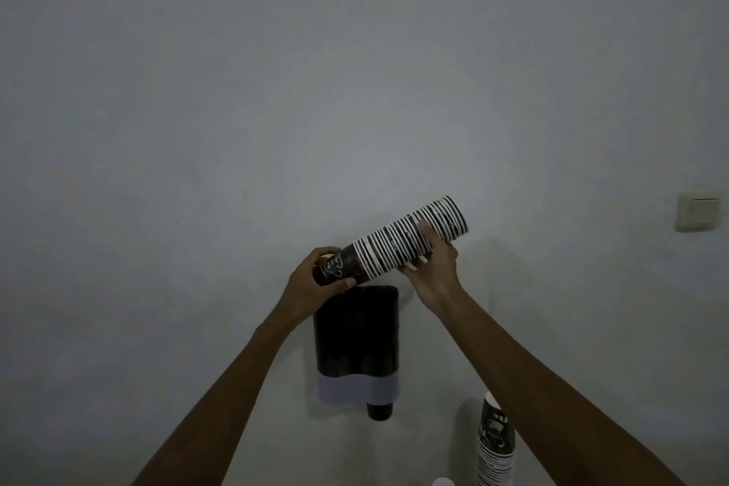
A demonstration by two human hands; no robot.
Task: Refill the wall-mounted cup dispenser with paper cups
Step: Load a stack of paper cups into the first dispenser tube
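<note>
A long stack of black-and-white paper cups (398,243) lies tilted in front of the wall, its closed dark end lower left, its rims upper right. My left hand (315,284) grips the dark bottom end. My right hand (434,260) holds the stack from below near its upper half, fingers wrapped around it. Directly below hangs the wall-mounted cup dispenser (355,339), a dark tube body with a pale grey base, and one dark cup (379,410) pokes out of its bottom right.
A second stack of printed paper cups (496,446) stands at the lower right, partly behind my right forearm. A white rounded object (442,482) shows at the bottom edge. A light switch (696,211) sits on the wall at far right.
</note>
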